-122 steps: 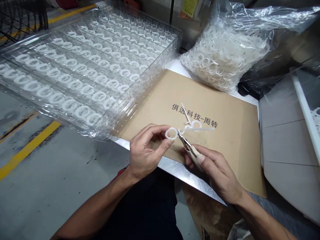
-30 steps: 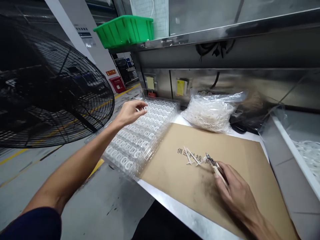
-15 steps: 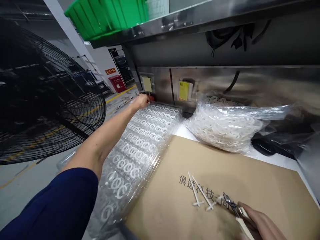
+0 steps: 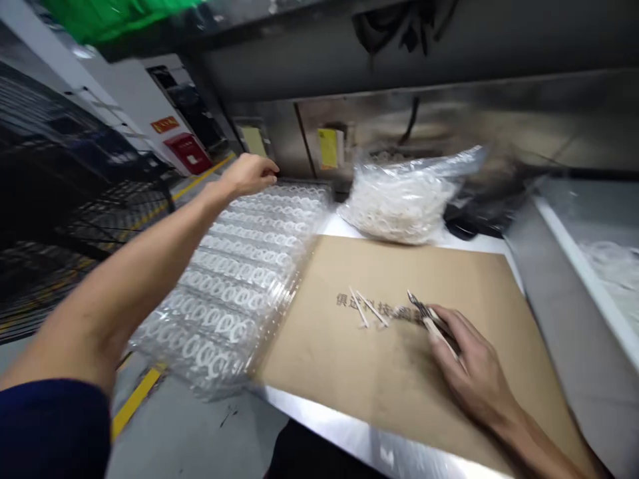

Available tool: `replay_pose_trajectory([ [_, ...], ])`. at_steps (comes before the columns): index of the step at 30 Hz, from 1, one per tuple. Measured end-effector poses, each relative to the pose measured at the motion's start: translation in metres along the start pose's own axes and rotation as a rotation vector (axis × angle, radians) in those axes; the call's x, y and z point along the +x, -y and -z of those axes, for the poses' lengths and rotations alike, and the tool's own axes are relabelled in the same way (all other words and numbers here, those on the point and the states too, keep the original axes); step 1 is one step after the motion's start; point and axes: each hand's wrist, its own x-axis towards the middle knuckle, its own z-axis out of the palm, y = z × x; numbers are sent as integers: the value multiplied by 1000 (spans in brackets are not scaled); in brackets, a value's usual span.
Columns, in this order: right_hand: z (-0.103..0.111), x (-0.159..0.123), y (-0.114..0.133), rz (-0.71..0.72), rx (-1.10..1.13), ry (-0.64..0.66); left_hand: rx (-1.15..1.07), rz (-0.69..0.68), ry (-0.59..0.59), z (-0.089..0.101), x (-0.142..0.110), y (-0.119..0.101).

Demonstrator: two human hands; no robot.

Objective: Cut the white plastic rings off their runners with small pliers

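My left hand (image 4: 249,175) reaches to the far left end of a clear plastic tray (image 4: 294,283) with rows of white rings (image 4: 212,319). Its fingers curl together just above the tray; whatever is between them is too small or hidden to make out. In my right hand (image 4: 472,372) is a pair of nippers (image 4: 422,308) with pale handles, jaws pointing up and left over a brown cardboard sheet (image 4: 349,372). Left of the jaws, thin white plastic sprues (image 4: 372,309) lie on the cardboard, across its printed characters.
Behind the cardboard sits a clear bag of white rings (image 4: 394,206), beside a black object (image 4: 460,226). A pale-rimmed bin (image 4: 589,256) with white rings stands at right. A metal shelf (image 4: 279,23) overhangs the bench; a dark fan (image 4: 74,173) is at left.
My view has swung right and down, showing the bin and the bench's front edge. The left hand remains at the tray's far end. The right hand, still holding the nippers, is more fully in view.
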Motion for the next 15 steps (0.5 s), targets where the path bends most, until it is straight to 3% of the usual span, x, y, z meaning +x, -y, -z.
replay_pose_trajectory([
  [4, 3, 9, 8, -148, 216, -49, -16, -282, 185, -8, -41, -93],
  [7, 1, 12, 10, -149, 263, -95, 26, -472, 374, -34, -91, -176],
  [9, 1, 11, 17, -136, 287, -121, 88, -502, 479, -56, -121, -221],
  [12, 2, 12, 26, -110, 300, -141, 135, -531, 486, -87, -145, -259],
  [15, 5, 14, 28, -100, 298, -164, 160, -557, 456, -109, -146, -273],
])
